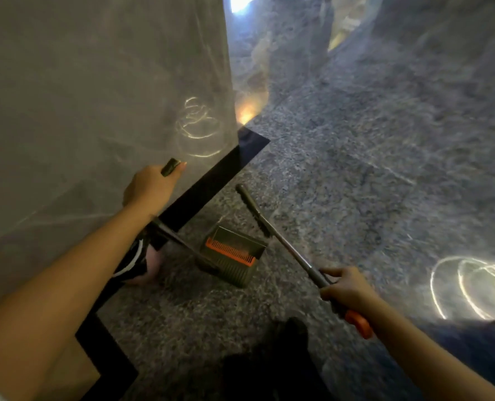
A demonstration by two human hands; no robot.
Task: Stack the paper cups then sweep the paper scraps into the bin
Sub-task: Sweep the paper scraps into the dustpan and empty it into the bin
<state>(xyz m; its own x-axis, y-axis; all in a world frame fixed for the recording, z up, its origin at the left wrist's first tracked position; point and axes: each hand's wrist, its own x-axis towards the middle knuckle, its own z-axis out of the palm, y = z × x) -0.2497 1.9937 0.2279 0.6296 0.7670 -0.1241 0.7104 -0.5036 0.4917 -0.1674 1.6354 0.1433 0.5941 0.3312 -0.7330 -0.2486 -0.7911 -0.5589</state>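
We look set to sweep: our right hand (347,290) curls its fingers (334,274) round the broom (286,250), our left hand (151,189) grips the dustpan (232,256) handle above the floor (356,169), yet no cups, scraps or bin show.

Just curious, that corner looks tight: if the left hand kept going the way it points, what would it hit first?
Probably the grey wall, right beyond the left hand; depth is unclear from this one view.

Speckled grey stone floor (356,175) with curled light glints, pale grey wall (81,82) above black skirting (211,180)
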